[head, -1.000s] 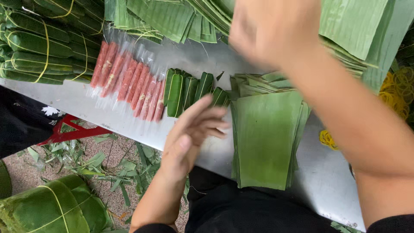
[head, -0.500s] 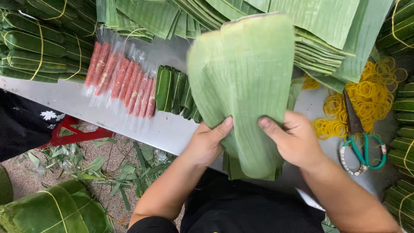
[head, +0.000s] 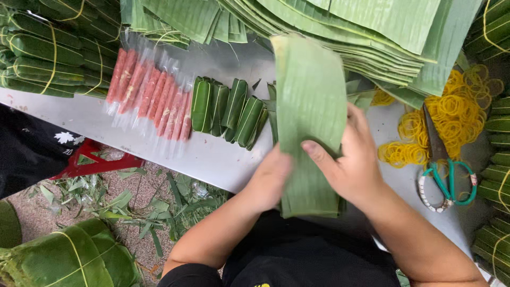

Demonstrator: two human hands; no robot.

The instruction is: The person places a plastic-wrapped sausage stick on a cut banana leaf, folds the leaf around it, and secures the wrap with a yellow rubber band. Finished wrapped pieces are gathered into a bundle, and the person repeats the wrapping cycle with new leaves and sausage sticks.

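Observation:
A long strip of green banana leaf (head: 308, 111) stands folded lengthwise over the near edge of the metal table (head: 212, 154). My left hand (head: 271, 178) grips its lower left side. My right hand (head: 350, 159) grips its right side, thumb pressed across the front. Under it lies a stack of cut leaf pieces (head: 313, 204). Just to the left lie several small leaf-wrapped rolls (head: 228, 109), and beyond them a row of pink sausages in clear plastic (head: 151, 98).
Big piles of banana leaves (head: 372, 32) fill the far side. Tied leaf bundles (head: 37, 53) sit at far left and at right. Yellow rubber bands (head: 451, 114) and green-handled scissors (head: 443, 165) lie right of my hands. Leaf scraps and a bundle (head: 69, 255) are on the floor.
My right hand came down from the far pile with a wide leaf. Both hands took it, and it is now folded into a narrower strip.

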